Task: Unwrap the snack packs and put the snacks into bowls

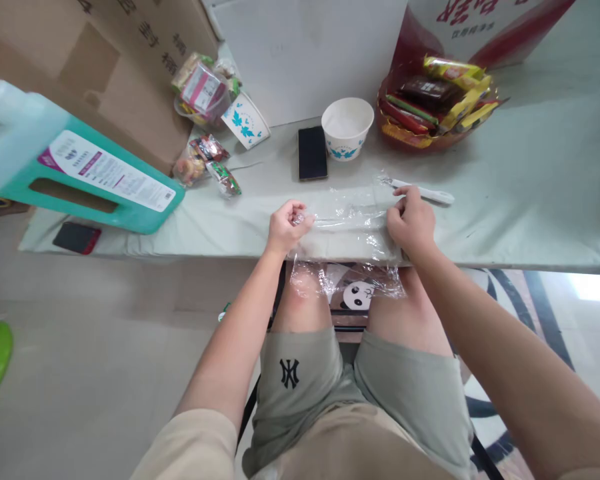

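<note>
A sheet of clear plastic film (353, 223) is stretched between my two hands at the table's front edge, its lower part hanging over my knees. My left hand (286, 228) is closed on the film's left side. On the other side, my right hand (411, 219) pinches the film with curled fingers. Just beyond the right fingers lies a white-handled tool (433, 195), its far end partly covered by the film, so its kind is unclear. A white paper bowl (347, 127) with blue leaves and a dark phone (313, 153) stand behind the film.
A basket (405, 137) of packaged snacks sits at the back right. To the left are a tilted paper cup (247, 121), a tub of snacks (200, 93), small snack packets (223, 179), a large teal jug (105, 180) and another phone (77, 237). Boxes line the back.
</note>
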